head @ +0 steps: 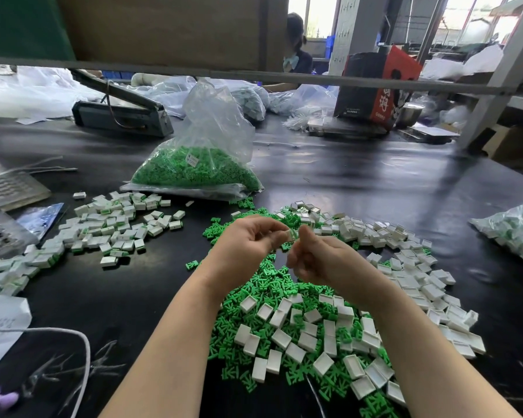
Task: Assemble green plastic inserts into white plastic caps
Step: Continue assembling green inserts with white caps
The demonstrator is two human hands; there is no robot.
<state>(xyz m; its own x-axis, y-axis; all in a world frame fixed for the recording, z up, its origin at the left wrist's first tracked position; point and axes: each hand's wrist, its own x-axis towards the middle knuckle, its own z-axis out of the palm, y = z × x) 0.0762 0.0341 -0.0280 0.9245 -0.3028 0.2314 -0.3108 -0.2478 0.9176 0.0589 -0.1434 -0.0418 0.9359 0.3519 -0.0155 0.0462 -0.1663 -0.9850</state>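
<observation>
A black worktable [360,182] is stretching across a cluttered workshop, with bare surface lying open toward its far right. Toward its left edge, a pile of assembled caps [103,233] is sitting. At the far middle, a clear bag of green inserts [194,170] is carrying a small label too blurred to read. The left hand [245,245] and right hand [320,260] are meeting above the near middle, fingers curled, together pinching one small white cap [292,235]. Beneath them, loose green inserts [272,285] and white caps [405,267] are spreading rightward. A red box [381,82] at the far edge is showing white characters.
</observation>
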